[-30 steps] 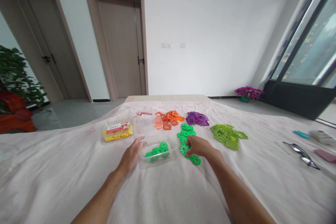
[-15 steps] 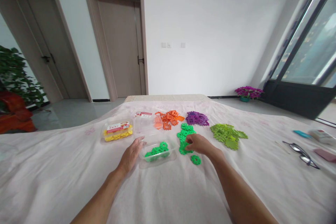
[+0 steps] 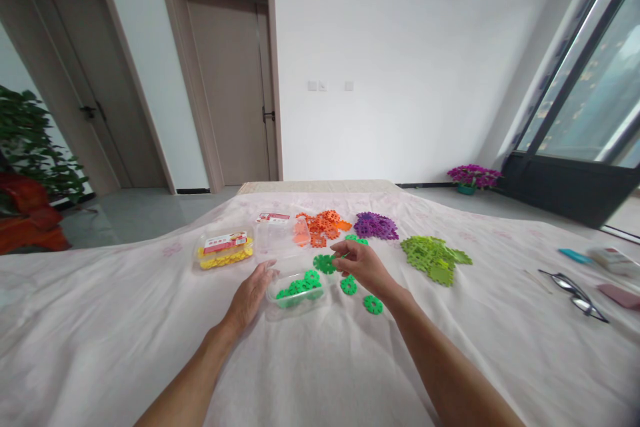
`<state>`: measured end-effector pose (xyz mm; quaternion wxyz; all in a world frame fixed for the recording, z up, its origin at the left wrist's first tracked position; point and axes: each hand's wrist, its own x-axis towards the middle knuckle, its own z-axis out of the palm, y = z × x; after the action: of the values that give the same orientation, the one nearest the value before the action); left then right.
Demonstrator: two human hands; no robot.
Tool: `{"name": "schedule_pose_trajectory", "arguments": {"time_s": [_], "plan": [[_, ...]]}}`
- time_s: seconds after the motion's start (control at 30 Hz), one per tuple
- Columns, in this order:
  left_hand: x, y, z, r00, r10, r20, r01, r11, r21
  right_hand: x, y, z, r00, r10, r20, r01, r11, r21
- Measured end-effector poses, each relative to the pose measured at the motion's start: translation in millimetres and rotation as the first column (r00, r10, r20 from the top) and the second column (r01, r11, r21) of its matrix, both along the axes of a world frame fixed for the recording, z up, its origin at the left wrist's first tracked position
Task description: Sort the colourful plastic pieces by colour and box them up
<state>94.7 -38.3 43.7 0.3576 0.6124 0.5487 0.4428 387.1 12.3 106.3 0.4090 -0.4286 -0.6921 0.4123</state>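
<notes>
My left hand [image 3: 250,297] rests on the pink sheet with its fingers against the left end of a clear plastic box [image 3: 298,290] that holds several green snowflake pieces. Lifted just above and right of the box, my right hand [image 3: 364,265] is closed on a bunch of green pieces [image 3: 325,263]. Two loose green pieces [image 3: 373,305] lie on the sheet below that hand. A few more green pieces [image 3: 356,239] show behind its fingers.
Behind lie a lidded box of yellow pieces [image 3: 223,251], an open clear box [image 3: 280,235], orange pieces [image 3: 323,225], purple pieces [image 3: 376,226] and lime pieces [image 3: 434,257]. Glasses [image 3: 575,293] and small items lie at the right edge of the bed.
My right hand gathered green pieces from the pile, lifted them and moved left toward the box. The pile on the sheet has shrunk. My left hand stayed put.
</notes>
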Motion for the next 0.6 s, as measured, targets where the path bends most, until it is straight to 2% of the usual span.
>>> {"name": "schedule_pose_trajectory", "arguments": {"time_s": [0.07, 0.17, 0.27, 0.37, 0.47, 0.6], "plan": [[0, 0, -0.3, 1.000, -0.004, -0.002, 0.004, 1.000, 0.001, 2, -1, 1.4, 1.000, -0.005, -0.001, 0.005, 1.000, 0.000], [0, 1, -0.8, 1.000, -0.019, -0.006, 0.019, 1.000, 0.003, 16, 0, 9.0, 0.972, -0.063, 0.228, 0.052, 0.997, 0.054], [-1, 1, -1.6, 1.000, -0.028, -0.003, 0.028, 1.000, 0.012, 36, 1, 17.3, 0.822, -0.126, 0.555, 0.074, 0.991, 0.114], [-1, 2, -2.7, 1.000, -0.021, -0.007, 0.022, 1.000, 0.018, 52, 1, 21.2, 0.627, -0.096, 0.773, 0.068, 0.995, 0.068], [-2, 3, -4.2, 1.000, -0.016, -0.025, 0.016, 1.000, 0.025, 61, -1, 19.9, 0.479, 0.004, 0.878, 0.049, 0.998, -0.032], [-3, 4, -6.5, 0.999, -0.024, -0.020, 0.025, 0.999, 0.029, 59, -3, 12.7, 0.407, 0.111, 0.907, 0.020, 0.991, -0.131]]}}
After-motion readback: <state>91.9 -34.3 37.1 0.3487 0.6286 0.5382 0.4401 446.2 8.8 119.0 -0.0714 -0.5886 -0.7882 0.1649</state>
